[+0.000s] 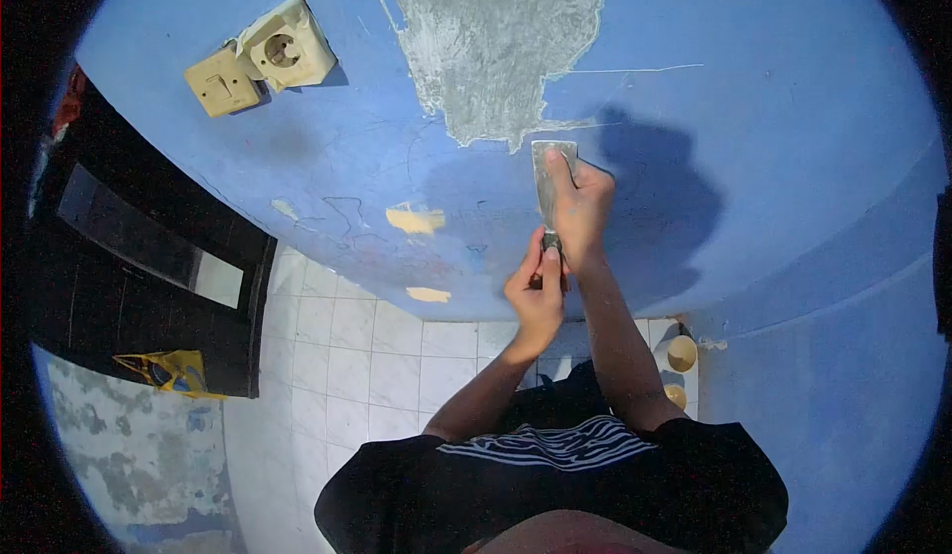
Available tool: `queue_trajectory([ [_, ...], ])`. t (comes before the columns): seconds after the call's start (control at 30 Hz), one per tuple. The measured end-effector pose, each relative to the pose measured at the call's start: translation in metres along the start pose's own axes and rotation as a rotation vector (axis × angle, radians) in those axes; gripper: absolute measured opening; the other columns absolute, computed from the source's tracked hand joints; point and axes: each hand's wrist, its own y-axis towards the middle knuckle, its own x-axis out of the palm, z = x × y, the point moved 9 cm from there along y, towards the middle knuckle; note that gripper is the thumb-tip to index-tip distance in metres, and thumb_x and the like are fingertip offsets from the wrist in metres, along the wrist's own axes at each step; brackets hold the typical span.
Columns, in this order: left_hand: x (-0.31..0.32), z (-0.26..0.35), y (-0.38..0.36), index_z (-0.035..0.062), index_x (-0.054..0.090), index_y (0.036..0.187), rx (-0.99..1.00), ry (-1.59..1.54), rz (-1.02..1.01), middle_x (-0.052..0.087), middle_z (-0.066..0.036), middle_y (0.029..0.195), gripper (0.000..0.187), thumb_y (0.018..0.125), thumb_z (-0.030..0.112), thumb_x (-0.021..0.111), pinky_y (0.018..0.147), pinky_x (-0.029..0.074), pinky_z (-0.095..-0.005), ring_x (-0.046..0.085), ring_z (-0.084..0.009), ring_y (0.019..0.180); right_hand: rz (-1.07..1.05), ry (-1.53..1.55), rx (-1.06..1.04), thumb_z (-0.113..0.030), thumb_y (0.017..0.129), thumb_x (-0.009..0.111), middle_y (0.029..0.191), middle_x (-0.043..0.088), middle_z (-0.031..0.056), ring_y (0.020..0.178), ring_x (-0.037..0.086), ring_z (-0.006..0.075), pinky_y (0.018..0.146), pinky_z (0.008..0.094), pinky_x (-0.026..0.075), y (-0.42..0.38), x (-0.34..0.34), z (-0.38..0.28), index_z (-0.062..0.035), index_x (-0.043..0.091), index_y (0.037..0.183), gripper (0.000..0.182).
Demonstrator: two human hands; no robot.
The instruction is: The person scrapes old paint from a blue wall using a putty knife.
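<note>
Blue painted wall (754, 137) fills the view, white tiled floor (367, 366) below. Scraper (551, 187) sits flat against the wall, blade edge just under the bare grey patch (496, 38) where paint is gone. Your right hand (580, 207) presses on the blade, fingers spread over the metal. Your left hand (537, 291) is clenched around the handle below it. Small tan chipped spots (416, 220) lie left of the scraper. Socket and switch box (260, 55) hang tilted off the wall, upper left, well apart. Dark cabinet (149, 276) stands at left. Two yellowish bowls (681, 353) on the floor near your right arm.
</note>
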Motion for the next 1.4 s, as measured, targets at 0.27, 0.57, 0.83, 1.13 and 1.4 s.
queue_trajectory([
  [0.27, -0.006, 0.030, 0.014, -0.0053, 0.062, 0.127, 0.116, 0.168, -0.061, 0.061, 0.000, 0.080, 0.035, 0.094, 0.007, 0.063, 0.057, 0.040, -0.0199, 0.051, -0.0047, 0.064, 0.002, -0.073, -0.111, -0.025, 0.098, 0.061, 0.057, 0.055, 0.0003, 0.051, 0.052, 0.0067, 0.046, 0.0283, 0.041, -0.001, 0.001, 0.006, 0.0007, 0.061, 0.071, 0.038],
  [0.57, 0.006, 0.041, 0.021, -0.0022, 0.061, 0.130, 0.118, 0.275, -0.001, 0.061, 0.003, 0.078, 0.039, 0.093, 0.011, 0.066, 0.056, 0.038, -0.0195, 0.048, -0.0031, 0.065, -0.030, 0.184, 0.046, -0.027, 0.099, 0.059, 0.059, 0.056, 0.0013, 0.051, 0.056, 0.0088, 0.047, 0.0284, 0.044, 0.000, 0.007, -0.002, 0.0012, 0.060, 0.074, 0.038],
  [0.83, 0.009, 0.032, 0.021, -0.0018, 0.064, 0.127, 0.105, 0.173, 0.021, 0.058, 0.005, 0.072, 0.033, 0.095, 0.008, 0.065, 0.053, 0.036, -0.0202, 0.045, -0.0026, 0.060, 0.033, -0.056, -0.159, -0.030, 0.098, 0.059, 0.054, 0.052, 0.0024, 0.052, 0.040, 0.0073, 0.048, 0.0326, 0.036, 0.002, -0.002, -0.008, 0.0008, 0.057, 0.071, 0.041],
  [1.13, 0.009, 0.029, 0.016, -0.0015, 0.065, 0.125, 0.180, 0.222, 0.057, 0.057, 0.004, 0.069, 0.034, 0.093, 0.007, 0.068, 0.049, 0.035, -0.0201, 0.045, -0.0019, 0.055, 0.073, -0.081, -0.213, -0.029, 0.097, 0.061, 0.054, 0.044, -0.0011, 0.056, 0.037, 0.0058, 0.049, 0.0305, 0.033, 0.009, -0.007, -0.019, 0.0001, 0.054, 0.066, 0.043],
  [1.4, 0.010, -0.028, 0.000, 0.0042, 0.068, 0.087, -0.629, -0.735, 0.096, 0.068, -0.016, 0.079, 0.055, 0.096, 0.050, 0.039, 0.060, 0.047, -0.0339, 0.063, -0.0252, 0.066, 0.004, 0.099, -0.063, -0.027, 0.097, 0.063, 0.056, 0.044, -0.0053, 0.057, 0.036, 0.0046, 0.049, 0.0290, 0.031, 0.010, -0.001, -0.006, 0.0001, 0.055, 0.066, 0.042],
])
